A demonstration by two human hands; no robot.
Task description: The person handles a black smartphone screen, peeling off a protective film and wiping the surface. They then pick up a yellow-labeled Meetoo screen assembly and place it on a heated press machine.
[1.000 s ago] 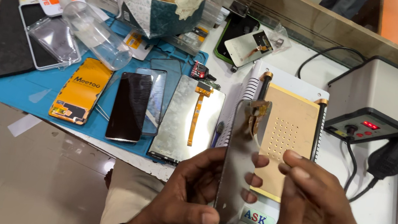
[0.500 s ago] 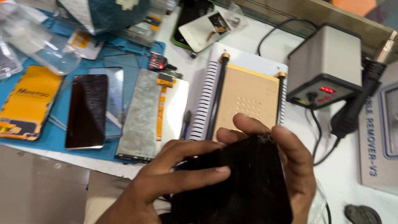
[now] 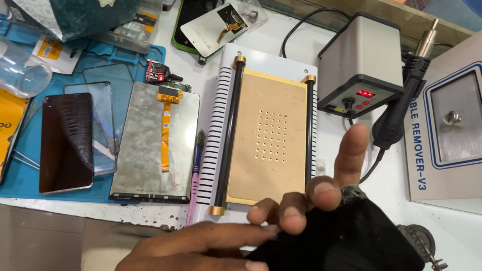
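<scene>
Since half a second ago, the black phone screen [image 3: 336, 257] is tilted flatter and lower, toward 5 o'clock in view. It is held face up by both hands: the left hand [image 3: 195, 258] is closed along its near-left edge, thumb pressed flat on the glass; the right hand [image 3: 332, 189] is curled over the far edge, one finger raised straight, its thumb seen at the lower right corner. Beyond, at 12 o'clock, a heating plate [image 3: 266, 132] lies; at 1 o'clock, a grey hot-air station [image 3: 363, 65]; at 10 o'clock, a blue mat [image 3: 26, 186] is covered with display parts.
</scene>
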